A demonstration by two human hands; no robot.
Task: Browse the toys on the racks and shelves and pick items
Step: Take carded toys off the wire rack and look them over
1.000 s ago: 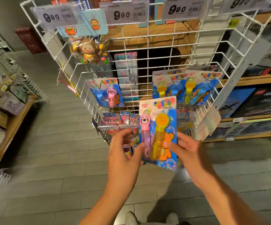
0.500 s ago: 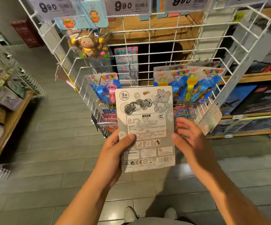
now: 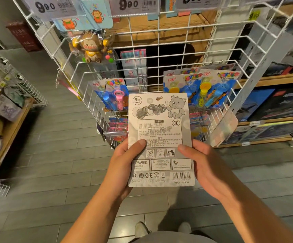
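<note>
- Grey card back of the toy pack (image 3: 160, 137) is held upright between both hands, in front of the wire rack (image 3: 159, 67), printed side toward the camera.
- Left hand (image 3: 124, 165) and right hand (image 3: 207, 169) are each curled round a side edge, thumbs pressed on the print.
- Step is judged to be label reading: the card should be kept flat and steady, thumbs slid off the text, and a keep-or-return decision made.
- Toy side is hidden; fingers behind the card cannot be seen.
- Matching packs (image 3: 201, 90) are hung in the rack behind.
- Price tags (image 3: 133, 4) above are cut off at the top edge.
</note>
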